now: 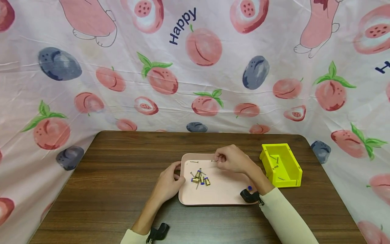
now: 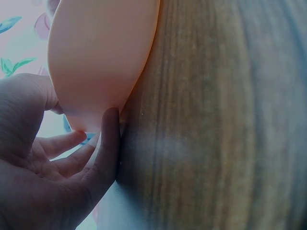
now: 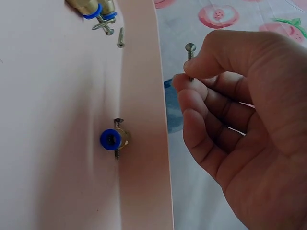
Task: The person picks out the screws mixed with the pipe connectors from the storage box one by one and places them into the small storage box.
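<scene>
1. The screw (image 3: pixel 191 49) is pinched between the thumb and a finger of your right hand (image 1: pixel 233 159), head showing, near the tray's far edge.
2. Your left hand (image 1: pixel 168 181), well apart from your right, holds the left edge of the pink tray (image 1: pixel 223 193), fingers at its outer wall.
3. Inside the tray, toward your left, brass fittings (image 1: pixel 207 181) with blue collars lie bunched with several loose screws (image 1: pixel 197 185); another screw (image 1: pixel 194 162) sits near the far left corner.
4. Close to your right wrist is a lone fitting (image 3: pixel 111 140), with a screw's ends showing on both sides of it.
5. To the tray's right stands a yellow bin (image 1: pixel 290 183), with a few screws (image 1: pixel 277 160) on its floor.
6. Tray and bin rest on the wood-grain surface (image 1: pixel 131 149); a fruit-print cloth (image 1: pixel 213 78) hangs behind.
7. You wear a black device (image 1: pixel 159 232) on each wrist, below cream sleeves (image 1: pixel 286 217).
</scene>
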Motion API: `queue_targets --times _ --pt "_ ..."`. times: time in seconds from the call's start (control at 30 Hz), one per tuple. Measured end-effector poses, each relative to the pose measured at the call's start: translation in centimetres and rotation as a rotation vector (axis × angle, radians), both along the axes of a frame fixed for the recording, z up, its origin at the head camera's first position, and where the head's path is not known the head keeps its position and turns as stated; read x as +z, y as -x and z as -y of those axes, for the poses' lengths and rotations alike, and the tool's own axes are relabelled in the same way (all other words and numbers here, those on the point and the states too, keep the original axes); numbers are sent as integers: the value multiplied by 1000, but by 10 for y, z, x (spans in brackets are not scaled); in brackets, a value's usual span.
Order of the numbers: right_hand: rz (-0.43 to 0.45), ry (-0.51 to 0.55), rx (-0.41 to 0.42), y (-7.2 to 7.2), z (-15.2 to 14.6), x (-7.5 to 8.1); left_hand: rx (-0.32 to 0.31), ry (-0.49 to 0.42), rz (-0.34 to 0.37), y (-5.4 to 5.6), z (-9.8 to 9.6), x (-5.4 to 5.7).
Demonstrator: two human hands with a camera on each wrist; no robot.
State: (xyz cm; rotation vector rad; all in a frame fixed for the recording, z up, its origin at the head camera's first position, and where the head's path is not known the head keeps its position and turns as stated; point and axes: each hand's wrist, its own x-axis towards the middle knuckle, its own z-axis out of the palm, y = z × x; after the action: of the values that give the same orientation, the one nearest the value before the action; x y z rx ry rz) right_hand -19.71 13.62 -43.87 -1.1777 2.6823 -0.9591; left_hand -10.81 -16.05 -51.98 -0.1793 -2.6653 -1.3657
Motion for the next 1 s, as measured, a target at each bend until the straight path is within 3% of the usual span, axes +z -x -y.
queue_targets --times 0.13,0.23,1.0 --pt "-2 11 -33 -5 -3 3 25 -10 75 -8 -5 19" --pt "7 20 -57 -9 -6 4 32 3 118 -9 -5 23" --pt "19 75 -277 -16 -60 14 21 5 145 -10 -4 23"
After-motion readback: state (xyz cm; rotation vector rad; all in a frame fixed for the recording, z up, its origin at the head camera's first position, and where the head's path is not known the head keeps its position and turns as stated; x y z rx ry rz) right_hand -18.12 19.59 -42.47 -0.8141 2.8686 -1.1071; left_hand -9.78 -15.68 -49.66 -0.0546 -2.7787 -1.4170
